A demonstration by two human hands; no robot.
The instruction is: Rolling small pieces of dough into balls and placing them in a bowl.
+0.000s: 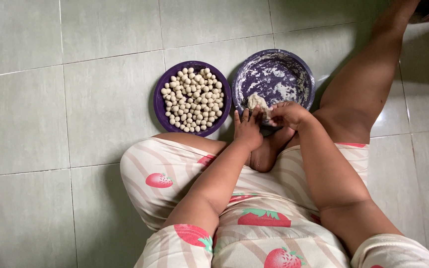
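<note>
Both hands meet at the near rim of the flour-dusted purple round bowl [274, 79], the right hand [288, 114] pinching a pale lump of dough [256, 102], the left hand [247, 128] flat-fingered beside it, seemingly mid-way through shaping another ball for the purple plate of small dough balls [192, 98] on the tiled floor [50, 124].

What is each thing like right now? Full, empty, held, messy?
Left purple bowl: filled with small dough balls.
Right purple bowl: nearly empty, smeared with flour.
Dough lump: at the right bowl's near edge, at both hands' fingertips.
Left hand: fingers stretched out, touching the dough lump.
Right hand: fingers curled at the dough lump.
Floor tiles: glossy, pale.
</note>
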